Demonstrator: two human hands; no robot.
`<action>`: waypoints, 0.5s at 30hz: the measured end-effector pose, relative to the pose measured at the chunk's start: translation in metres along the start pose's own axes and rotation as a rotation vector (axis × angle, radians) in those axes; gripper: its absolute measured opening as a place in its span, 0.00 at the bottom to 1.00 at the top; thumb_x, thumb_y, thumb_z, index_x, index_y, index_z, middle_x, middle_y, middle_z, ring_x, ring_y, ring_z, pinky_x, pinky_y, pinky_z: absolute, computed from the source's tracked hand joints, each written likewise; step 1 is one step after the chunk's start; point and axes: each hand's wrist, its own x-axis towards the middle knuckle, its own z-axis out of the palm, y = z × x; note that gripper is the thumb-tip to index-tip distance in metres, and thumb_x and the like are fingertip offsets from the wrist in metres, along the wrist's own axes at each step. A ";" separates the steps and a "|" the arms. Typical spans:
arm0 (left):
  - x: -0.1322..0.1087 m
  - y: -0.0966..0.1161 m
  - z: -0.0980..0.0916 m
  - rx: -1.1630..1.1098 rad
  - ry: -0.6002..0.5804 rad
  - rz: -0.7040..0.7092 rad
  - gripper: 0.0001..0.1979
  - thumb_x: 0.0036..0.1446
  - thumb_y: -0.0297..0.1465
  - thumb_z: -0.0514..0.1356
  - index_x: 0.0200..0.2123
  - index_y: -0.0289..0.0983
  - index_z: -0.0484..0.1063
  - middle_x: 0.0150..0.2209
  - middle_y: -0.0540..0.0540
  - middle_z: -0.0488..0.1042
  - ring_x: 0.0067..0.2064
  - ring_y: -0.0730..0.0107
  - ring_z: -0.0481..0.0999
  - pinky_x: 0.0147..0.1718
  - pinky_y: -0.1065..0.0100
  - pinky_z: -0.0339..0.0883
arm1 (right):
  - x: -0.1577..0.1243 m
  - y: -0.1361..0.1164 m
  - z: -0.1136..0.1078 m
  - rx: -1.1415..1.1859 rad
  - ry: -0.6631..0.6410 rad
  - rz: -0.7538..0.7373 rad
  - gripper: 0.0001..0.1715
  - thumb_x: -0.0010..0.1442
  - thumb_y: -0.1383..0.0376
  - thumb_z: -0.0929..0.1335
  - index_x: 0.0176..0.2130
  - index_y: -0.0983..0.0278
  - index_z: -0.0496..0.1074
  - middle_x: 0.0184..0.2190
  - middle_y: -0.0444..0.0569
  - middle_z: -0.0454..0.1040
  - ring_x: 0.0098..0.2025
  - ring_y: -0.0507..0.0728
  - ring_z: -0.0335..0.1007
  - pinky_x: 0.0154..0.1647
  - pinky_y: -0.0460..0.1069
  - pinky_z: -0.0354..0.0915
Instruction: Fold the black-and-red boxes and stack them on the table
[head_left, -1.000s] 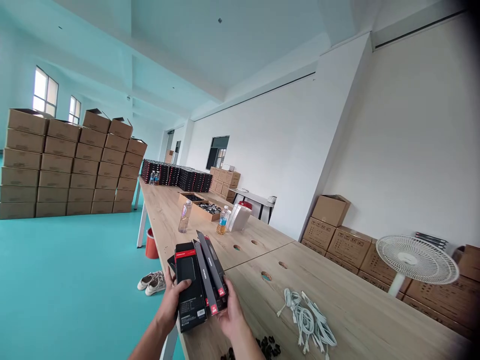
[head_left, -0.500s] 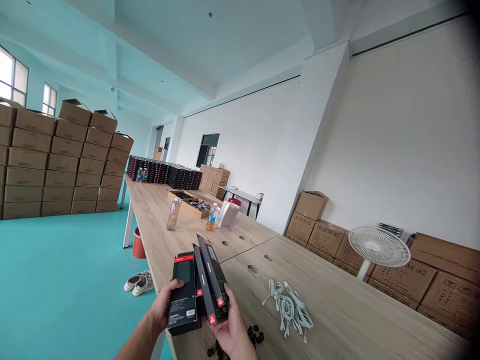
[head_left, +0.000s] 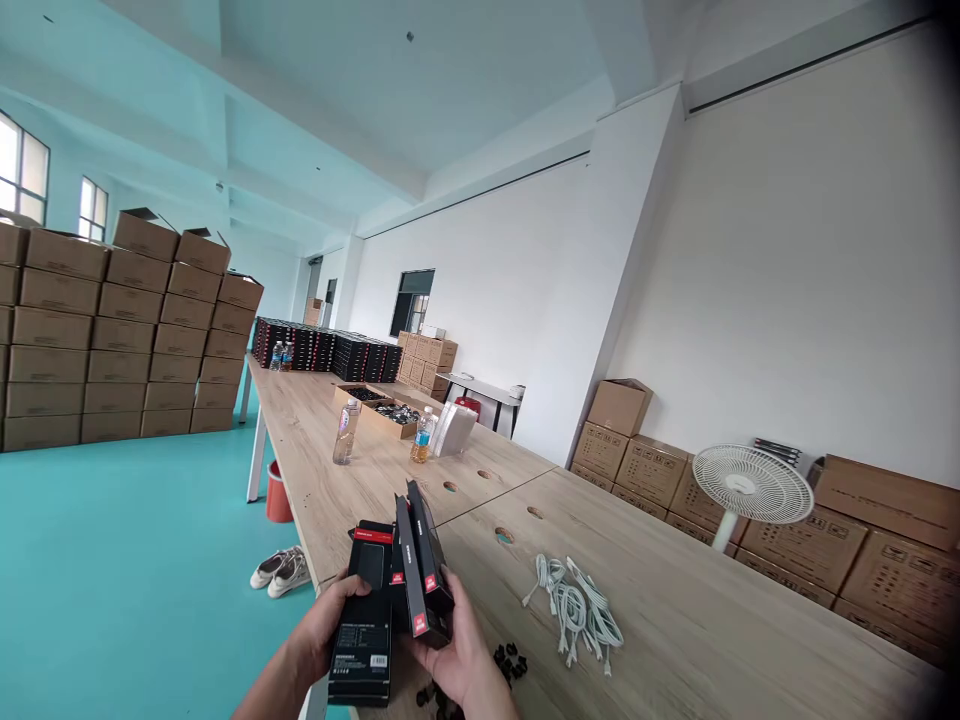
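My left hand [head_left: 322, 632] grips a flat black box with a red top strip [head_left: 365, 612], its back label facing me. My right hand [head_left: 459, 657] holds several more of the same slim black boxes [head_left: 420, 572] standing on edge, fanned beside the first one. Both hands are at the near edge of the long wooden table [head_left: 675, 640]. A bundle of white cables [head_left: 576, 606] lies on the table to the right of my hands. Small black parts [head_left: 508, 662] lie scattered just by my right hand.
Two bottles [head_left: 345, 432] and an open carton of parts [head_left: 386, 410] stand farther along the table, with rows of black boxes [head_left: 330, 350] at its far end. Stacked cartons [head_left: 120, 335] fill the left. A white fan [head_left: 750, 487] and cartons line the right wall. Shoes [head_left: 281, 570] lie on the floor.
The boxes and both hands have dropped lower and closer to me, and the view has swung slightly right. The flat box in my left hand has slid down beside the fanned ones.
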 end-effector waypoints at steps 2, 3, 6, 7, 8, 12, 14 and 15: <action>-0.002 -0.001 -0.002 0.012 0.001 -0.002 0.18 0.45 0.32 0.61 0.42 0.33 0.68 0.25 0.42 0.78 0.23 0.60 0.76 0.24 0.64 0.70 | 0.002 0.003 -0.001 0.024 0.006 0.052 0.21 0.53 0.48 0.69 0.35 0.64 0.73 0.26 0.48 0.78 0.27 0.56 0.72 0.31 0.51 0.71; -0.003 -0.002 -0.002 0.015 0.002 0.004 0.18 0.45 0.32 0.61 0.41 0.33 0.68 0.25 0.42 0.79 0.23 0.61 0.76 0.24 0.64 0.70 | 0.003 0.005 -0.002 0.043 0.000 0.075 0.22 0.53 0.48 0.69 0.35 0.63 0.73 0.26 0.48 0.78 0.27 0.56 0.72 0.31 0.52 0.70; -0.005 -0.004 -0.001 0.015 -0.008 0.017 0.18 0.45 0.32 0.61 0.41 0.34 0.68 0.26 0.42 0.79 0.25 0.60 0.77 0.25 0.64 0.70 | 0.005 0.008 -0.004 0.085 -0.072 0.113 0.23 0.55 0.47 0.67 0.36 0.64 0.73 0.27 0.49 0.79 0.29 0.57 0.73 0.31 0.51 0.70; -0.006 -0.005 0.000 0.016 -0.014 0.020 0.18 0.45 0.32 0.61 0.41 0.34 0.69 0.27 0.42 0.79 0.25 0.59 0.77 0.25 0.64 0.70 | 0.006 0.009 -0.004 0.089 -0.092 0.123 0.23 0.55 0.47 0.67 0.36 0.63 0.73 0.27 0.49 0.79 0.29 0.57 0.73 0.30 0.50 0.69; -0.006 -0.005 0.000 0.020 -0.021 0.025 0.18 0.45 0.33 0.61 0.42 0.33 0.69 0.27 0.41 0.79 0.25 0.59 0.78 0.26 0.63 0.71 | 0.006 0.008 -0.004 0.085 -0.109 0.134 0.23 0.55 0.47 0.67 0.36 0.63 0.73 0.27 0.49 0.79 0.29 0.57 0.73 0.30 0.50 0.69; -0.005 -0.009 0.003 0.041 -0.025 0.067 0.19 0.45 0.31 0.60 0.43 0.34 0.68 0.27 0.42 0.79 0.25 0.59 0.77 0.26 0.62 0.71 | 0.002 0.002 -0.003 0.002 -0.131 0.164 0.24 0.52 0.47 0.69 0.34 0.65 0.74 0.23 0.49 0.78 0.25 0.57 0.72 0.24 0.48 0.66; -0.004 -0.009 0.005 0.053 0.000 0.106 0.19 0.46 0.30 0.60 0.44 0.35 0.68 0.27 0.44 0.78 0.26 0.60 0.77 0.27 0.63 0.71 | -0.002 -0.001 -0.001 -0.021 -0.126 0.130 0.21 0.52 0.50 0.70 0.33 0.66 0.74 0.22 0.49 0.78 0.24 0.56 0.72 0.24 0.48 0.67; -0.004 -0.007 0.007 0.058 0.029 0.139 0.20 0.46 0.29 0.60 0.45 0.37 0.68 0.28 0.45 0.79 0.28 0.60 0.78 0.28 0.64 0.71 | -0.005 -0.003 -0.001 -0.021 -0.125 0.109 0.18 0.52 0.53 0.70 0.33 0.66 0.74 0.23 0.49 0.78 0.25 0.56 0.73 0.27 0.49 0.68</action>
